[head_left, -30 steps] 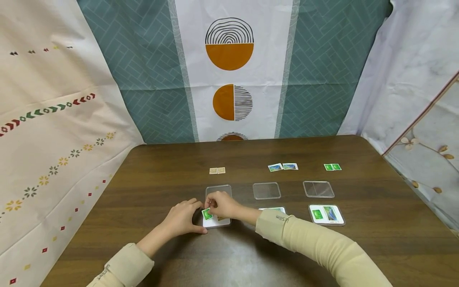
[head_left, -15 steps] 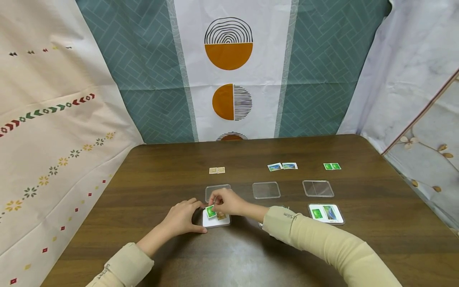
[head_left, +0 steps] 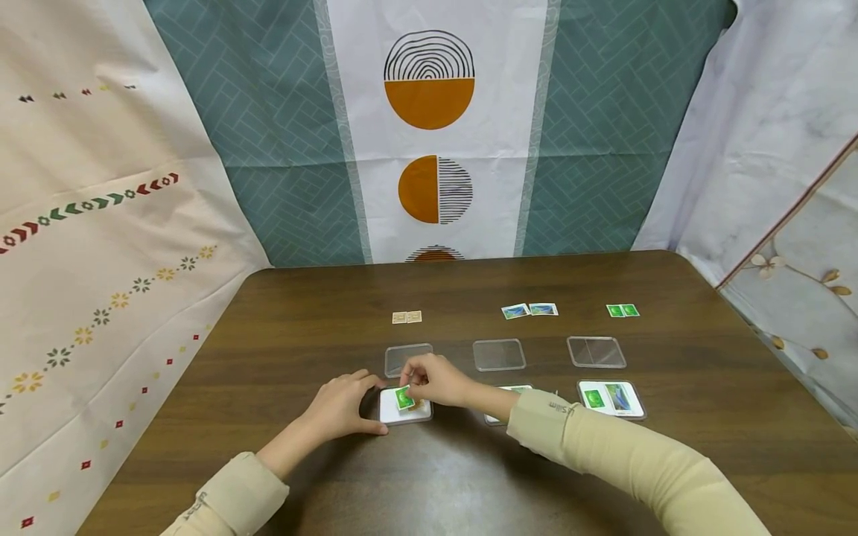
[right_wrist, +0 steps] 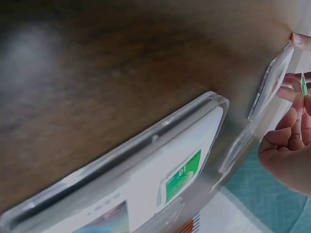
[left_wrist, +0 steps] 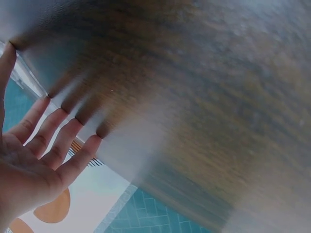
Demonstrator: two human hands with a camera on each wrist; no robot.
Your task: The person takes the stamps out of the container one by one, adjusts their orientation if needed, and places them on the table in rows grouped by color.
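My right hand (head_left: 439, 381) pinches a small green stamp (head_left: 404, 399) above a white card in a clear flat case (head_left: 389, 414). A brownish stamp on that card is mostly covered by the green one and the fingers. In the right wrist view, the stamp (right_wrist: 303, 85) stands edge-on between the fingertips. My left hand (head_left: 339, 404) rests beside the case's left side, thumb and fingers spread around it. The left wrist view shows this hand (left_wrist: 36, 170) with extended fingers, their tips on the brown table.
A middle case (head_left: 494, 420) is partly hidden by the right sleeve. A right case (head_left: 611, 400) holds a green and a blue stamp. Behind lie clear lids: left (head_left: 409, 360), middle (head_left: 499, 355), right (head_left: 596, 352). Farther back are pairs of brown (head_left: 407, 317), blue (head_left: 529, 310) and green stamps (head_left: 623, 310).
My right hand has shifted rightward with the green stamp, from the card's left part to its middle, over the brownish stamp. The left hand has stayed in place.
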